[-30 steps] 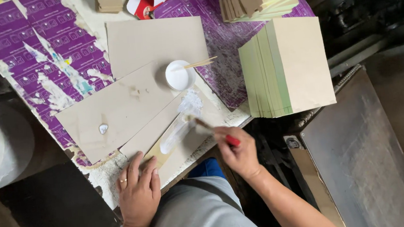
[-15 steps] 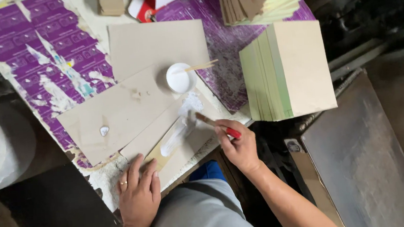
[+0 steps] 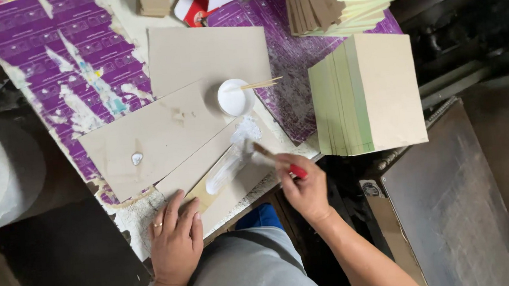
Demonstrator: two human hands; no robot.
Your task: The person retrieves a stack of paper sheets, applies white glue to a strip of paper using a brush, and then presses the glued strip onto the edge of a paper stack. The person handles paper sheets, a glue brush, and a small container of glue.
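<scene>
While the left hand (image 3: 176, 240) lies flat with its fingers spread, pressing the near end of a narrow cardboard strip (image 3: 221, 174) onto the worktop (image 3: 130, 222), the right hand (image 3: 304, 189) has its fingers clenched around a red-handled brush (image 3: 271, 158). That brush slants from the hand up and to the left, red handle low by the palm, bristle end on the strip's far part. The strip's long axis runs diagonally, from the left hand at the worktop's near edge up and right towards a small white pot of glue (image 3: 235, 97); a white smear of glue lies along its middle. A thin wooden stick (image 3: 261, 84) rests across the pot's rim, pointing right. Under and beside the strip lie larger plain cardboard sheets (image 3: 157, 138), one bearing a small white blob. To the right stands a stack of green-edged boards (image 3: 367, 95) at the worktop's corner, another fanned stack (image 3: 340, 0) beyond it. Purple printed paper (image 3: 47, 50), torn and glue-stained, covers the worktop.
</scene>
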